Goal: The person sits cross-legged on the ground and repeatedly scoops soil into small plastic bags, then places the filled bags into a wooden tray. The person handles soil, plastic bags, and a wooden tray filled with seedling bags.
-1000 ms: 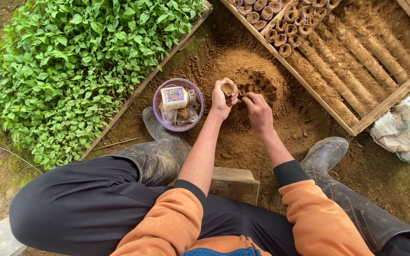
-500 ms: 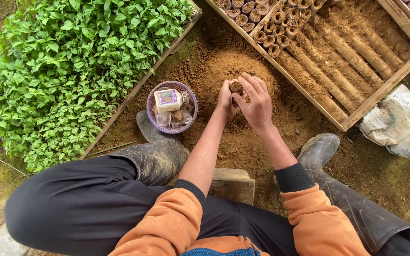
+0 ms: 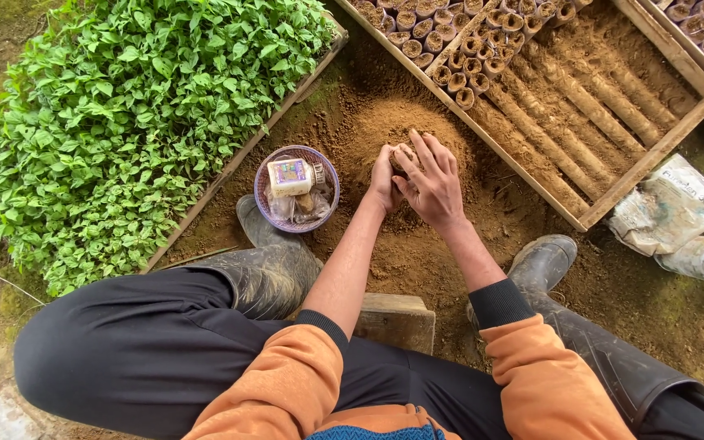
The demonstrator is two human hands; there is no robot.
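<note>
Brown soil mound [image 3: 385,138] under both hands: left hand [image 3: 385,181] grips a small soil-filled tube [image 3: 403,155], right hand [image 3: 433,183] spread open over it, beside a purple bowl [image 3: 269,175].

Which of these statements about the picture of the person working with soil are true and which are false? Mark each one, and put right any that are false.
1. Both hands meet over the mound of soil. True.
2. The small round basket sits to the right of the right hand. False: it sits to the left of the left hand.
3. The bed of green seedlings lies on the person's left. True.
4. The wooden tray is full of leafy plants. False: it holds soil-filled tubes.
5. The person wears rubber boots. True.
</note>
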